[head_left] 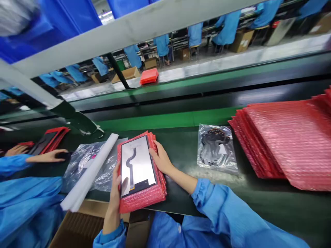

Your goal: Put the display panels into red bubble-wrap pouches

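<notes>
A flat screen panel [141, 151] with a shiny silvery back and a dark curved ribbon cable lies on a stack of red bubble-wrap pouches [142, 203]. My left hand [115, 186] holds the left side of the panel and stack, its thumb at the panel's edge. From the right, my right hand [161, 158] grips the panel's upper right edge, fingers over the pouches. A clear bag of dark ribbon cables [217, 148] lies to the right. Left of the stack, a roll of white foam sheet [90, 172] rests across a clear plastic bag [74, 168].
Large red bubble pouches [292, 137] are piled at the right. Another person's hands [51, 156] work at the far left beside red pouches. An open cardboard box [77, 227] stands below the table edge. Red pouches [149, 76] lie on the ledge beyond; a metal frame crosses above.
</notes>
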A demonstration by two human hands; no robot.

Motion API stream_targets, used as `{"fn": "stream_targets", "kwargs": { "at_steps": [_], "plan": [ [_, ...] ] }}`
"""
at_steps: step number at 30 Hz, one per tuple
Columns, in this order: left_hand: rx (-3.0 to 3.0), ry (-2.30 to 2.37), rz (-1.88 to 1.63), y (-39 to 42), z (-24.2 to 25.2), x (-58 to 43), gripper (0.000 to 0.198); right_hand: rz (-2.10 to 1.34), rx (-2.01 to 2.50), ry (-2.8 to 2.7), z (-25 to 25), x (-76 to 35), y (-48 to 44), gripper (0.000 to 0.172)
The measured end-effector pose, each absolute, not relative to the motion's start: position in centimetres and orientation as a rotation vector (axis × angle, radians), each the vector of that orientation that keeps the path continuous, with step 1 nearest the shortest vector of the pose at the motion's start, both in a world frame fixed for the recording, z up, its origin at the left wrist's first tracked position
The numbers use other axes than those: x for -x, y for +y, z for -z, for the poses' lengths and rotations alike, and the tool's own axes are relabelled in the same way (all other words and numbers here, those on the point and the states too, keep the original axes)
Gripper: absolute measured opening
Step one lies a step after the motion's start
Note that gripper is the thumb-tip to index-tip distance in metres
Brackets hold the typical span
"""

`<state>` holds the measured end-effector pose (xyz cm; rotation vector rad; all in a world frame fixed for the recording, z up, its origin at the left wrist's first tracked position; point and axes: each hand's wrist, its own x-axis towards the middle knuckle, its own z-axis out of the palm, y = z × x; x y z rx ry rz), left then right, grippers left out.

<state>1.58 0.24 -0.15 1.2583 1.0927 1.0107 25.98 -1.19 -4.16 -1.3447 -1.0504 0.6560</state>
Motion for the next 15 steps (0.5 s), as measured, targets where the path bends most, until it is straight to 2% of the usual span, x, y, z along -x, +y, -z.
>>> {"fn": "stream_targets", "kwargs": {
  "at_steps": [6,11,13,15],
  "plan": [
    [-1.115,1.094,-1.076,-0.9,-0.6,-2.5,0.074,-0.621,1.461,-1.179,2.8,-28.2,4.5,0.057],
    [-0.973,1.083,-1.142,-2.0,0.9,-1.8,0.084,-0.649,1.524,-1.389,0.9,-29.9,7.5,0.034],
    [-0.948,1.153,-1.203,-2.9,2.0,-0.7,0.080,-0.645,1.528,-1.482,0.3,-30.3,6.9,0.034],
    [-0.976,1.277,-1.304,-4.3,3.2,0.8,0.068,-0.621,1.532,-1.536,-0.1,-30.6,5.8,0.031]
  ]
}}
